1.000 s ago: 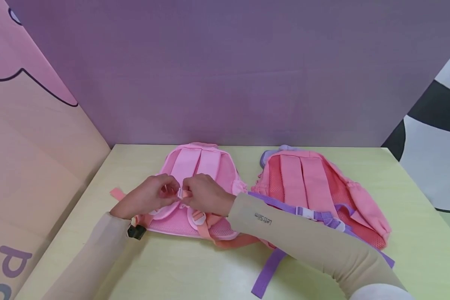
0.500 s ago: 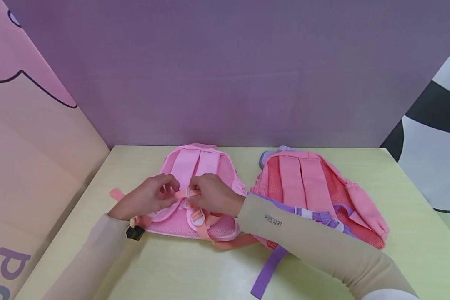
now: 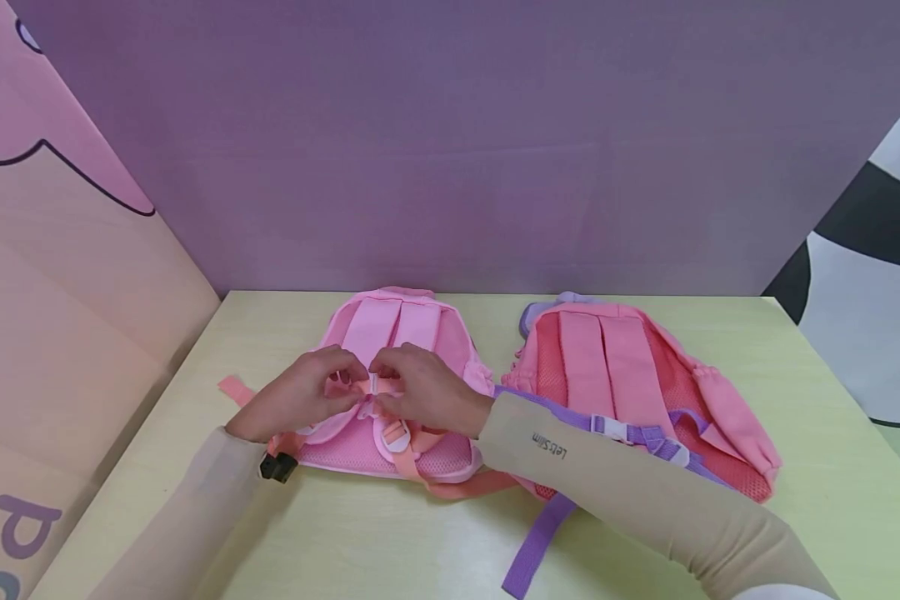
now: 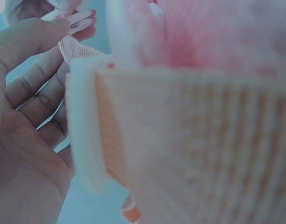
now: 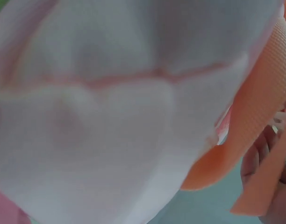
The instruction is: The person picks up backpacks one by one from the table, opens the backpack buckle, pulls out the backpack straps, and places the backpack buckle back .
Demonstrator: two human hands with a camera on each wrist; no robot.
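Note:
A light pink backpack [image 3: 371,321] lies with its shoulder straps up on the left half of the table. Over its middle, both hands meet at a small white buckle [image 3: 373,384] on an orange strap [image 3: 392,386]. My left hand [image 3: 300,393] pinches the buckle's left side between thumb and fingers. From the right, my right hand [image 3: 431,390] pinches the other side, fingertips almost meeting the left ones. In the left wrist view, white buckle prongs [image 4: 81,19] show at the thumb tip. The right wrist view is mostly filled by blurred pale fabric, with an orange strap [image 5: 255,107] beside it.
To the right lies a coral backpack [image 3: 622,358], its purple strap [image 3: 540,546] hanging toward the front and joined by a white buckle [image 3: 610,427]. The right forearm crosses over it. A purple panel [image 3: 450,150] stands behind the table [image 3: 390,542].
The white buckle has shifted slightly right. The right hand moved right, then a little back left, and the left hand edged right, so the fingertips now sit close together at the buckle.

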